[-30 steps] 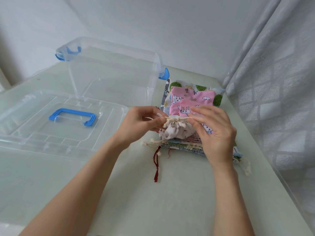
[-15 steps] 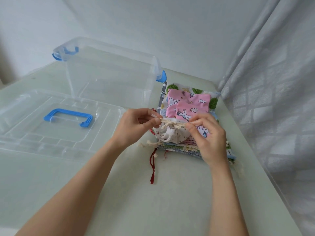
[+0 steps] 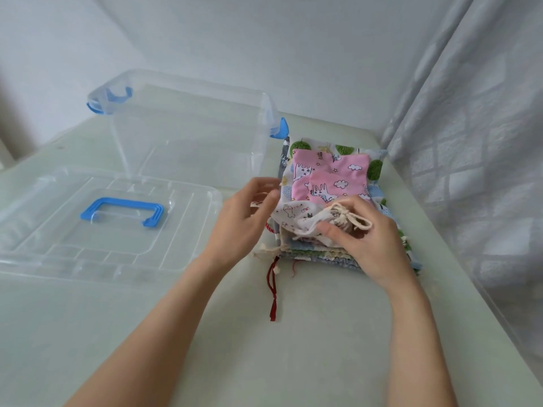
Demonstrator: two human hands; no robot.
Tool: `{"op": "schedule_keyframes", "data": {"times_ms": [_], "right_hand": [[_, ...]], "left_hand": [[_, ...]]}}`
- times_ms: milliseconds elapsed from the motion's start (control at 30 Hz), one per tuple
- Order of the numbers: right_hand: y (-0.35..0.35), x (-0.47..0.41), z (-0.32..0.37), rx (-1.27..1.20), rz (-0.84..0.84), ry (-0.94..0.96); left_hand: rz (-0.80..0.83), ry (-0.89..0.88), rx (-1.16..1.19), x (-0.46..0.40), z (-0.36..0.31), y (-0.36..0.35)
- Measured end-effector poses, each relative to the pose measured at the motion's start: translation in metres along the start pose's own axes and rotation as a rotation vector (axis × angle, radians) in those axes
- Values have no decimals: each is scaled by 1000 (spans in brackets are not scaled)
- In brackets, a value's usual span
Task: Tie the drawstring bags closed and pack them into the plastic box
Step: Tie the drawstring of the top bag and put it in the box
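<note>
**White bag tied, left hand off the cord**

Half a second ago both my hands were pinching the cream cord ends and pulling them apart over the bag's neck. Since then my left hand point(image 3: 249, 214) has let go and drawn back toward the plastic box point(image 3: 188, 133); its fingers are loosely spread and hold nothing, hovering just beside the bag's bottom edge. My right hand point(image 3: 367, 239) has tipped the small white drawstring bag point(image 3: 296, 217) over onto its side.

The bag lies across the top of the stack of bags point(image 3: 329, 177), its long axis running left to right, the gathered neck and knotted cord point(image 3: 349, 220) pointing right, the flat bottom pointing left toward the box.

My right hand comes in from below, palm down, thumb curled under the bag's neck and fingers curled over the knot, gripping it. My left forearm reaches in diagonally from the lower left.

The box stands open on the tabletop point(image 3: 293, 348), left of the stack; its lid point(image 3: 58, 230) lies flat nearer me
</note>
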State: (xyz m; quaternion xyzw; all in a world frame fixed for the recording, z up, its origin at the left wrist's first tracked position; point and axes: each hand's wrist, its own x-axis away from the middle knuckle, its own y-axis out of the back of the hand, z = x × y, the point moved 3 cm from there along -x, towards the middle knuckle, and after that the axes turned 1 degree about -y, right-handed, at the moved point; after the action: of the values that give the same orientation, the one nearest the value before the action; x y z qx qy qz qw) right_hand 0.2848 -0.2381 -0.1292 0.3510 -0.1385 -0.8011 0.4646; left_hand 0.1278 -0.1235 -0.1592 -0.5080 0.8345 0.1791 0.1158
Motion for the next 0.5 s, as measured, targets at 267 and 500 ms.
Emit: {"op": "schedule_keyframes", "data": {"times_ms": [267, 500], "right_hand": [[17, 0, -21, 47, -51, -133], [30, -7, -9, -120, -95, -171]], "left_hand": [[484, 13, -753, -64, -1, -42], [478, -91, -785, -76, -15, -26]]}}
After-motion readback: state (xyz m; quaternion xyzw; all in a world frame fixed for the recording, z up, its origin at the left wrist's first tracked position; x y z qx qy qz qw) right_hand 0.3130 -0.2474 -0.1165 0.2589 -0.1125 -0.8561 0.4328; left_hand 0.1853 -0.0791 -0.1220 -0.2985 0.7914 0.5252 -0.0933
